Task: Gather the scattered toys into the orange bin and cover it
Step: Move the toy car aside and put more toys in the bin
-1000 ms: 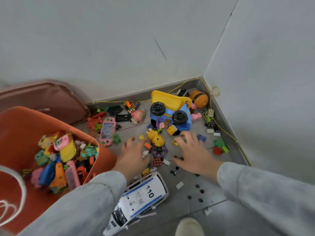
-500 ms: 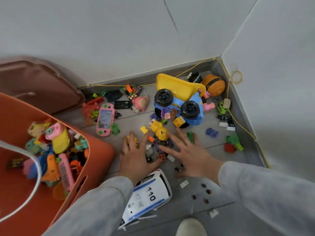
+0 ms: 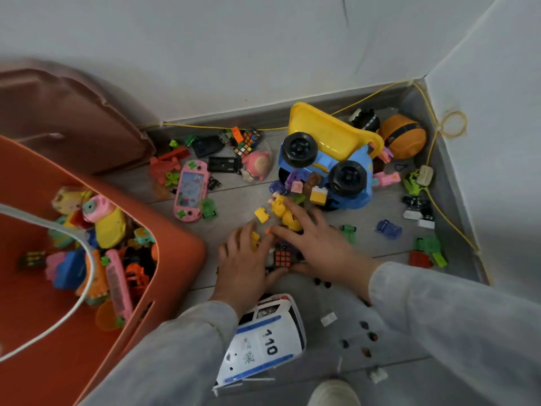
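toys [image 3: 282, 258] under outspread left hand [image 3: 246, 269], right hand [image 3: 320, 249]; orange bin [image 3: 178, 244] beside, truck [image 3: 330, 133] beyond.

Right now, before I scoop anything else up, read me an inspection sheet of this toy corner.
Surface: grey floor, strewn with toys.
Job's things: orange bin partly filled, uncovered; dump truck on its side, police car, pink game console and small puzzle cube outside it.
Clutter: small dark bits near the police car.
Hands: left hand and right hand open, spread over small toys either side of the puzzle cube.
Cables: yellow cord along the baseboard; white cable across the bin.
Surroundings: white walls meeting in a corner; brown panel, perhaps the lid, leaning behind the bin.
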